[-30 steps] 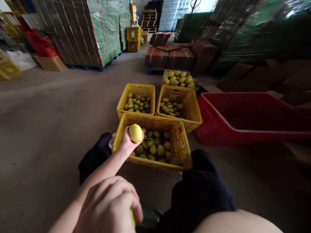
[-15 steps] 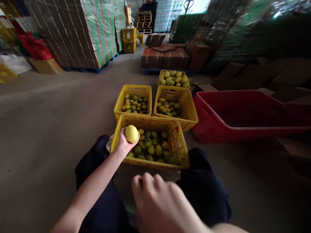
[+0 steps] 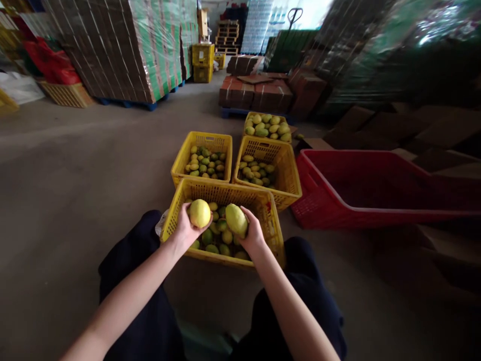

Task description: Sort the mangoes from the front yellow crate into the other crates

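Observation:
My left hand is closed round a round-looking yellow mango above the left part of the near yellow crate. In my right hand is a longer, yellow-green mango, held a little apart from the first one over the same crate. Loose green and yellow mangoes lie on the crate's floor beneath both hands, partly hidden by them. The crate stands between my knees.
Behind it are a left yellow crate, a right yellow crate and a fuller far crate, all holding mangoes. To the right stands a large red bin. Flattened cartons lie stacked further back; wrapped pallets stand at the left.
My right hand, earlier a blurred shape close to the camera, has moved forward over the near crate and now shows a mango in it. My left hand still holds its mango.

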`<act>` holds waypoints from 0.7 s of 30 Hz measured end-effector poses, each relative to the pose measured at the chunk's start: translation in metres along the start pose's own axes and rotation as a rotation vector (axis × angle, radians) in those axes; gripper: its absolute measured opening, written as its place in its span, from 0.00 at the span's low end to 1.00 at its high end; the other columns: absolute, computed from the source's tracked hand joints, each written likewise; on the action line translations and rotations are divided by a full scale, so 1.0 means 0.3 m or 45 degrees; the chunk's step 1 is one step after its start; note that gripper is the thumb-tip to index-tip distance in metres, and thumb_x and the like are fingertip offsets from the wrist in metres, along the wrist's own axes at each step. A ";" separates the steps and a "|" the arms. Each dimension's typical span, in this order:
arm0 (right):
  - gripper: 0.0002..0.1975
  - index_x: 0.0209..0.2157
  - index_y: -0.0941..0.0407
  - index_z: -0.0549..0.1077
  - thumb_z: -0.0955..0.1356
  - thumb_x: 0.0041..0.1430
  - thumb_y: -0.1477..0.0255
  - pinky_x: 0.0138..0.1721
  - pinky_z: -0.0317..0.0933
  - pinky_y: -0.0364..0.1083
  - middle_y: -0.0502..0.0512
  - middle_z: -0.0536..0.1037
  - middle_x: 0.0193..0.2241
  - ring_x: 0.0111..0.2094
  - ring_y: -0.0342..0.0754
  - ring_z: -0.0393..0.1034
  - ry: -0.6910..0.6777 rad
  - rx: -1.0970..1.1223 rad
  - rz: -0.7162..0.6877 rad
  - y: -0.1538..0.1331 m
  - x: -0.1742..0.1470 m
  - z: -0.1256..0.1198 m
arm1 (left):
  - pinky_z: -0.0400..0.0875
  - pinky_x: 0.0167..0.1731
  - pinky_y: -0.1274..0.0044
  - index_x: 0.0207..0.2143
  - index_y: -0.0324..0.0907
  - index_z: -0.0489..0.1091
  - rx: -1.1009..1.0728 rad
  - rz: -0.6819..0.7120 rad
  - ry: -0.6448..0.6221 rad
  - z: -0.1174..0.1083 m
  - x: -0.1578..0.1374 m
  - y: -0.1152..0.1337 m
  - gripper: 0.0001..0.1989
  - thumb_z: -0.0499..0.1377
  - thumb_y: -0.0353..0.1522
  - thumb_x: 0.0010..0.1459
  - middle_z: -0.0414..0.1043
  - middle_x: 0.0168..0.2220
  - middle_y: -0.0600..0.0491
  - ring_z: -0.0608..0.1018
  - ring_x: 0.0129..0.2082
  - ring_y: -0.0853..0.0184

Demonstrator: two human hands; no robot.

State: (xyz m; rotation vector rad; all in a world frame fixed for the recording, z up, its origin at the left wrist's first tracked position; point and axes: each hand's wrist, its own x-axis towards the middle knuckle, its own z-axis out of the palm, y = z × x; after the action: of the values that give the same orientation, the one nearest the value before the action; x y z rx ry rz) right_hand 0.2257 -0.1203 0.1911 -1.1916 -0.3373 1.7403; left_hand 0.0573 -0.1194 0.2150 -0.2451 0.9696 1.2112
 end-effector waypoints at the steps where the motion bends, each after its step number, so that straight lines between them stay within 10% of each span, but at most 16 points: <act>1: 0.07 0.30 0.55 0.73 0.67 0.53 0.67 0.16 0.63 0.40 0.49 0.76 0.18 0.19 0.45 0.71 0.004 0.036 0.030 0.023 -0.005 0.007 | 0.77 0.25 0.68 0.38 0.40 0.71 0.033 -0.017 -0.001 -0.001 -0.005 -0.006 0.12 0.54 0.38 0.57 0.75 0.30 0.46 0.79 0.28 0.58; 21: 0.09 0.33 0.56 0.72 0.61 0.58 0.76 0.19 0.66 0.41 0.49 0.76 0.18 0.19 0.45 0.71 0.158 0.341 0.148 0.072 -0.054 0.061 | 0.73 0.20 0.75 0.33 0.40 0.69 0.163 -0.104 -0.166 0.001 -0.037 -0.025 0.13 0.56 0.42 0.56 0.71 0.27 0.48 0.76 0.26 0.62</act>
State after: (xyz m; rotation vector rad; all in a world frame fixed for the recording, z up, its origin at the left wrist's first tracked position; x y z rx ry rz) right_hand 0.1995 -0.1392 0.1946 -1.1340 0.0398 1.7382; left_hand 0.0637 -0.1297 0.2210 -0.1021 0.9106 1.0728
